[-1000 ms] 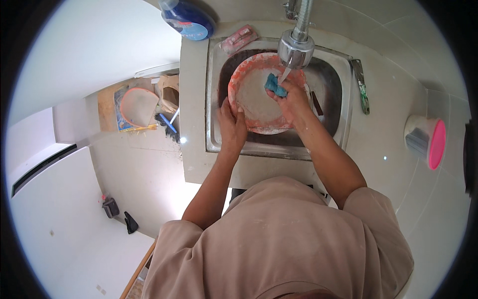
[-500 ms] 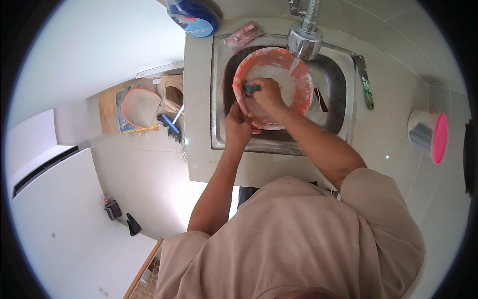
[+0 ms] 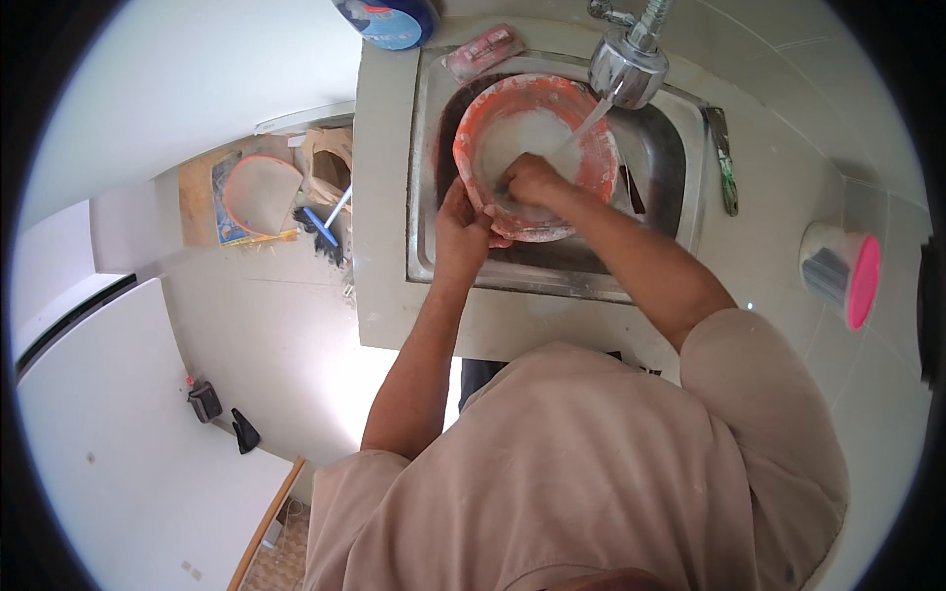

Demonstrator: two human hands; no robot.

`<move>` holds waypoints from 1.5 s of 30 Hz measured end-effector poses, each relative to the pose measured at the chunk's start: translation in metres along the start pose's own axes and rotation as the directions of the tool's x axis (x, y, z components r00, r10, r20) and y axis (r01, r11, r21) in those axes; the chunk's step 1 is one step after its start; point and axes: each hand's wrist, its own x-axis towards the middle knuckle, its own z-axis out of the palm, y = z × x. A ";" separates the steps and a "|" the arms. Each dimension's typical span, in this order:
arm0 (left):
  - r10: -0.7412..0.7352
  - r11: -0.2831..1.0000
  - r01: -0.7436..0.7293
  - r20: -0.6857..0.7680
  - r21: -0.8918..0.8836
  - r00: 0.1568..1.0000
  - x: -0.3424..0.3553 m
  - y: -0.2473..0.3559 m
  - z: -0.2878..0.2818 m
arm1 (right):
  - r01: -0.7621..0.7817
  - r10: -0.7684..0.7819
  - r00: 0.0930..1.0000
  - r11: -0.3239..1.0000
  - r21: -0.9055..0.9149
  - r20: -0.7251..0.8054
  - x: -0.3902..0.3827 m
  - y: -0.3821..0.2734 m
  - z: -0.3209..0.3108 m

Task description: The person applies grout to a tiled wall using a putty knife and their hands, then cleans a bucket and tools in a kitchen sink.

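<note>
A red plastic bowl (image 3: 589, 150), smeared white, sits in the steel sink (image 3: 420, 207), cloudy liquid in its bottom. My left hand (image 3: 466, 222) grips the bowl's lower left rim. Inside the bowl, my right hand (image 3: 532, 182) is closed and pressed near the lower left wall, hiding what is in its fingers. Water streams from the chrome tap (image 3: 628, 69) into the bowl. Right of the bowl lies a dark narrow object (image 3: 634, 192).
A blue bottle (image 3: 386, 22) and pink packet (image 3: 483, 51) stand or lie behind the sink. A scraper (image 3: 724, 167) and pink-lidded tub (image 3: 843, 276) are on the right. Down left lie a round tray (image 3: 261, 197), paper bag (image 3: 327, 148) and squeegee (image 3: 321, 226).
My right hand has moved leftward from under the stream to the bowl's lower left; the teal cloth seen earlier in it is now hidden. The bowl holds more cloudy liquid.
</note>
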 end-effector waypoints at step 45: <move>-0.047 0.965 -0.003 -0.185 -0.262 0.982 -0.001 -0.017 0.016 | 0.195 -0.303 0.953 0.645 -0.739 -0.014 0.003 0.053 -0.039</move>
